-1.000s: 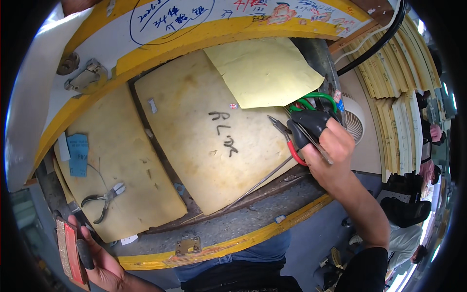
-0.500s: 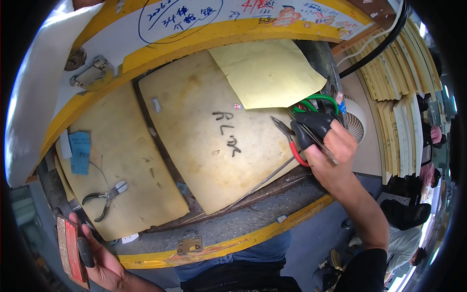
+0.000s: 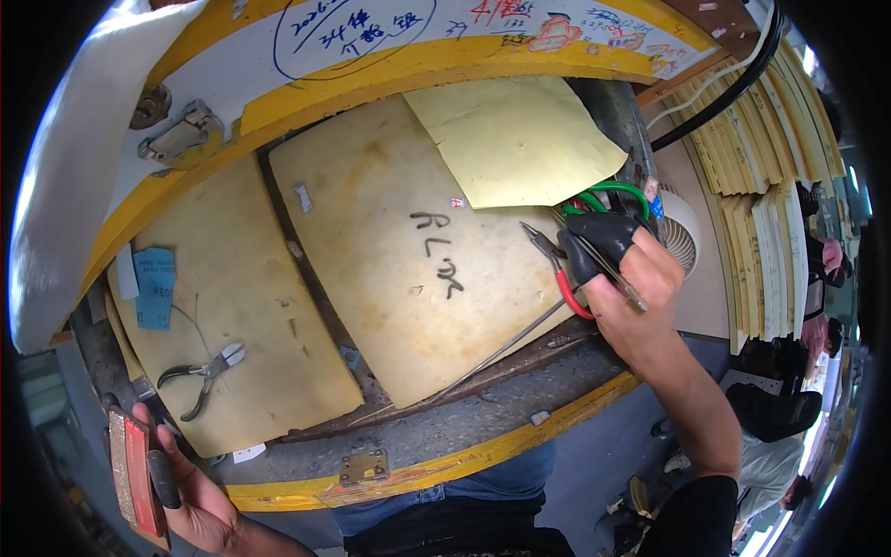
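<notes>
At the right end of the bench my right hand (image 3: 640, 274), with black finger cots, is closed round a slim metal tool (image 3: 620, 276). Its fingers cover part of it, so its kind does not show. Pointed pliers with red handles (image 3: 557, 265) lie against these fingers. A tool with green handle loops (image 3: 613, 192) lies just beyond, partly covered. At the lower left, off the bench edge, my left hand (image 3: 190, 487) is wrapped round a flat red block with a rough brown face (image 3: 135, 478), tilted nearly upright.
Two stained cream boards (image 3: 371, 251) cover the bench, with a yellow paper sheet (image 3: 520, 139) on the right one. Black-handled pliers (image 3: 209, 376) and blue sandpaper (image 3: 153, 288) lie on the left one. A thin metal rod (image 3: 506, 343) lies along the front. A white fan (image 3: 677, 232) stands right.
The view has shifted very slightly. Both hands keep their holds and nearly the same places.
</notes>
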Available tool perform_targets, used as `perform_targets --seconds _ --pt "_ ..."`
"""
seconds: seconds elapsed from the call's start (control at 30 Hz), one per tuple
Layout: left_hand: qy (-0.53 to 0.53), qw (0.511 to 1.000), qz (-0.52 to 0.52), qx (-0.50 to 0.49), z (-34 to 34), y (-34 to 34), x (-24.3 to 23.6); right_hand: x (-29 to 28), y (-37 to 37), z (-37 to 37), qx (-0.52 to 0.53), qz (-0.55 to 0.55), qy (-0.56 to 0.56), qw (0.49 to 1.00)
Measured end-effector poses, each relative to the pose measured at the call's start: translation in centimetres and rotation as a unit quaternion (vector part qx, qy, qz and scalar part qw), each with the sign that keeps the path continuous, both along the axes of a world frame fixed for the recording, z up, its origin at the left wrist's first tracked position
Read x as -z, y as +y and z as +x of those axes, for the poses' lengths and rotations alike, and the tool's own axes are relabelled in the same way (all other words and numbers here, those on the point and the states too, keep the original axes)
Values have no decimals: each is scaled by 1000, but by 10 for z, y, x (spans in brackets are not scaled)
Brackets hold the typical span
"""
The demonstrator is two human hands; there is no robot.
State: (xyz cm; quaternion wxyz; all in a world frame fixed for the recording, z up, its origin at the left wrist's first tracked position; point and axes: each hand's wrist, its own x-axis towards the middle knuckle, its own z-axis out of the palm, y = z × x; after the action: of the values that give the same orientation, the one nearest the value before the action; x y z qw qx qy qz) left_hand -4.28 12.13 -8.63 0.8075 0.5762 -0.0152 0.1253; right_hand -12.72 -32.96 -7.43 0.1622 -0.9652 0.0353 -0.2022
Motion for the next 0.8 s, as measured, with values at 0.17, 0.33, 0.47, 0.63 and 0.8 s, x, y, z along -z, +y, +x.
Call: perform_targets --seconds 0.17,0.33,0.47,0.63,0.8 --pt "-3 1000 6 -4 -3 -1 -3 1 1 1 -6 5 -9 1000" --pt "11 1000 18 -9 -3 -7 0 2 2 1 -16 41 -57 997" --pt "15 999 31 1 -5 -12 -4 -4 9 0 -22 48 -87 995" --pt "-4 996 86 -3 -8 -49 -27 -23 21 -8 -14 60 -103 993" --pt "-73 985 135 74 -5 -84 -76 -56 40 -9 -34 67 -139 987"
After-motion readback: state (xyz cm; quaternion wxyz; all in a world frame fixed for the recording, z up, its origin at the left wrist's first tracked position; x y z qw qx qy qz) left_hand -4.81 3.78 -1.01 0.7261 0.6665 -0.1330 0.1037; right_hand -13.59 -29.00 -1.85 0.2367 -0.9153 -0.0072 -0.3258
